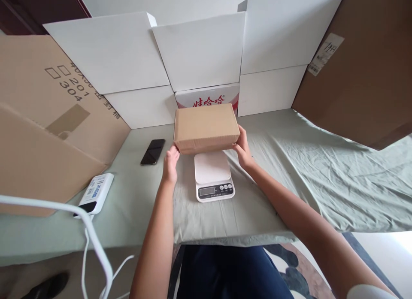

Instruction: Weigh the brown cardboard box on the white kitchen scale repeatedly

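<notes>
Hands [170,164] [243,149] clasping cardboard box [206,127] above scale [213,175]

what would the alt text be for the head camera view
A person's left hand and right hand hold a closed brown cardboard box by its ends just above a white digital kitchen scale on a pale green cloth-covered table. A black phone lies left of the scale.

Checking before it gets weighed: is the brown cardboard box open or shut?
Shut. The cardboard box shows a flat, unbroken top with no raised flaps, held between the left hand and right hand.
</notes>
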`<state>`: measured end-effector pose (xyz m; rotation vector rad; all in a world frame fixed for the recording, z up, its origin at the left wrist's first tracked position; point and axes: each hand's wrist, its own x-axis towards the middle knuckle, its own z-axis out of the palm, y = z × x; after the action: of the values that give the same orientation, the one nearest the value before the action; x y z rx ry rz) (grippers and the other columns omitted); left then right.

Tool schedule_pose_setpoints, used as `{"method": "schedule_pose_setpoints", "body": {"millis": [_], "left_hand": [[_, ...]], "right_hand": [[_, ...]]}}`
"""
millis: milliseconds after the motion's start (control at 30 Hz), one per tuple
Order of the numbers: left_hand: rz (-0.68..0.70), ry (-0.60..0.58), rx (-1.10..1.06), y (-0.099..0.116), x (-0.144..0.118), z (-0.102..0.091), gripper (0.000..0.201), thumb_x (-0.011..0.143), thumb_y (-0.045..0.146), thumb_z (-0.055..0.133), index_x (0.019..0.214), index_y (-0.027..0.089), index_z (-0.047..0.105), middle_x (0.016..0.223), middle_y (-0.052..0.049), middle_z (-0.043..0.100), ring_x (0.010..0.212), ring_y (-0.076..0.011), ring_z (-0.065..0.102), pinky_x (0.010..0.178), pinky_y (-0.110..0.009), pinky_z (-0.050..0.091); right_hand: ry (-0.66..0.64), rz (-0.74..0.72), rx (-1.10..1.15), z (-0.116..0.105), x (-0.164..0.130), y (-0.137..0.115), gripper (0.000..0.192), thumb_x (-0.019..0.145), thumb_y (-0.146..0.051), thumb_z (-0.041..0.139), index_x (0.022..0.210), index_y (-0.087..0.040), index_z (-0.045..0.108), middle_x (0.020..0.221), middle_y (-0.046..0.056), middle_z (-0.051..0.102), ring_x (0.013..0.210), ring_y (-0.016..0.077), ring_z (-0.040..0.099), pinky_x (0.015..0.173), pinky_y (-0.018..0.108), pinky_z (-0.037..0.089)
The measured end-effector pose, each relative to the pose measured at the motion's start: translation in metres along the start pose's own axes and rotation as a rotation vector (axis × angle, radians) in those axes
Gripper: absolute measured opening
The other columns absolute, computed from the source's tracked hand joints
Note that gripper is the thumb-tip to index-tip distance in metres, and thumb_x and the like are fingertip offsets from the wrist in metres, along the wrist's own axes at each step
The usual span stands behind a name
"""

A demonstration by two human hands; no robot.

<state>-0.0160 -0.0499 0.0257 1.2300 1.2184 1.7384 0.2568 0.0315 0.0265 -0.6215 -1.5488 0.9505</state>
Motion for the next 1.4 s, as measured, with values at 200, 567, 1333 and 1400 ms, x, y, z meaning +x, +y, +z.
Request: {"method": "schedule_pose_setpoints", "body": {"millis": [200, 567, 1333, 1400], "left_hand": [[-0.012, -0.058, 0.007, 0.002, -0.085, -0.003, 0.096, 0.081, 0.086, 0.045, 0.147, 0.018, 0.058, 0.157, -0.020, 0.049, 0.149, -0.0372, 0.039, 0.124, -0.052, 0.029], [-0.031, -0.038, 0.025, -0.001, -0.102, -0.006, 0.095, 0.083, 0.086, 0.041, 0.149, 0.020, 0.055, 0.159, -0.017, 0.047, 0.151, -0.0368, 0.037, 0.124, -0.052, 0.029], [0.055, -0.008, -0.077, 0.019, -0.013, 0.010, 0.090, 0.078, 0.088, 0.049, 0.141, 0.025, 0.061, 0.152, -0.017, 0.055, 0.145, -0.0343, 0.047, 0.119, -0.049, 0.035], [0.011, 0.026, -0.087, 0.006, 0.014, 0.015, 0.095, 0.073, 0.091, 0.050, 0.139, 0.023, 0.062, 0.152, -0.019, 0.055, 0.146, -0.0348, 0.046, 0.119, -0.049, 0.035]], "right_hand": [[0.022, 0.034, -0.079, -0.016, -0.056, -0.018, 0.070, 0.087, -0.060, 0.058, 0.148, -0.036, 0.034, 0.155, 0.004, 0.041, 0.144, 0.0348, 0.038, 0.121, 0.056, 0.034], [0.042, 0.083, -0.095, -0.016, -0.076, -0.021, 0.063, 0.087, -0.063, 0.054, 0.144, -0.039, 0.037, 0.149, 0.005, 0.047, 0.137, 0.0355, 0.045, 0.113, 0.057, 0.040], [0.087, -0.091, 0.032, -0.005, 0.005, -0.028, 0.066, 0.093, -0.071, 0.042, 0.150, -0.038, 0.037, 0.162, 0.000, 0.040, 0.153, 0.0317, 0.034, 0.126, 0.053, 0.031], [0.109, -0.086, 0.059, 0.000, 0.026, -0.009, 0.062, 0.095, -0.069, 0.037, 0.148, -0.037, 0.039, 0.161, 0.001, 0.042, 0.153, 0.0302, 0.035, 0.127, 0.052, 0.030]]}}
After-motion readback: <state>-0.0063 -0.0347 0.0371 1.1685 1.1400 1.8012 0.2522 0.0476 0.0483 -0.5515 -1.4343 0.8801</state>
